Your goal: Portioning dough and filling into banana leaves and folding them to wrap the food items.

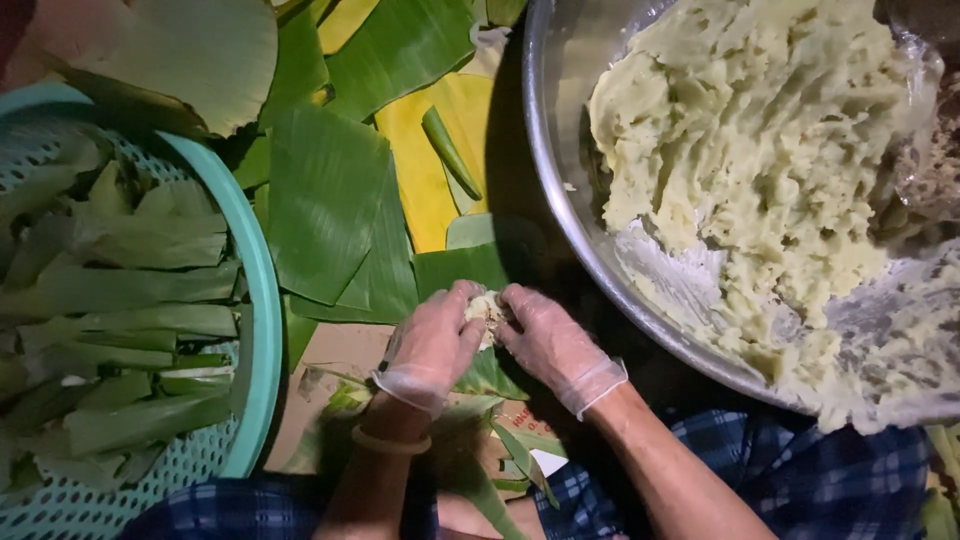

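**Both gloved hands closed on dough lump**

The left hand (432, 345) and right hand (552, 345), in clear gloves, grasp a pale dough lump (485, 312) between them, over a banana leaf piece (487, 375). A steel bowl (560, 215) of dough stands just right; a teal basket (262, 300) of wrapped parcels sits left.

dough lump (484, 308): mostly hidden by hands; metal bowl (560, 200): cut off right
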